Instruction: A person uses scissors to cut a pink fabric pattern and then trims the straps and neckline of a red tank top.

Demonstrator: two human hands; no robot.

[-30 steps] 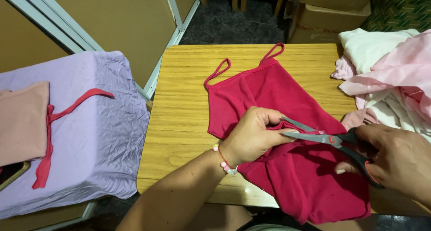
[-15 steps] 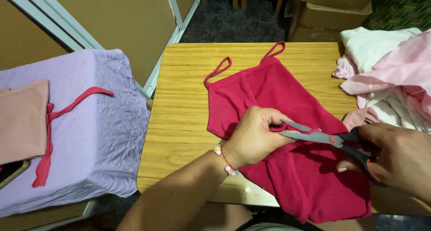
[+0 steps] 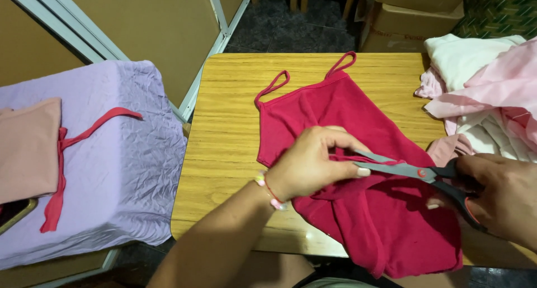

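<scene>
1. The red strappy top lies flat on the wooden table, its two shoulder straps toward the far edge and its hem hanging over the near edge.
2. The left hand rests on the middle of the top, fingers curled and pinching up a fold of the red cloth just beside the scissor blades.
3. The right hand is closed around the dark handles of the scissors, at the right side of the top.
4. The grey scissor blades point left, slightly parted, with the pinched fold between them, their tips touching the left hand's fingertips.
5. A pile of white and pink garments sits at the far right of the table, just beside the top.
6. To the left, apart from the table, stands a surface covered in lilac cloth; on it lie a salmon-pink garment and a loose red strip.
7. Cardboard boxes stand on the floor beyond the table.
</scene>
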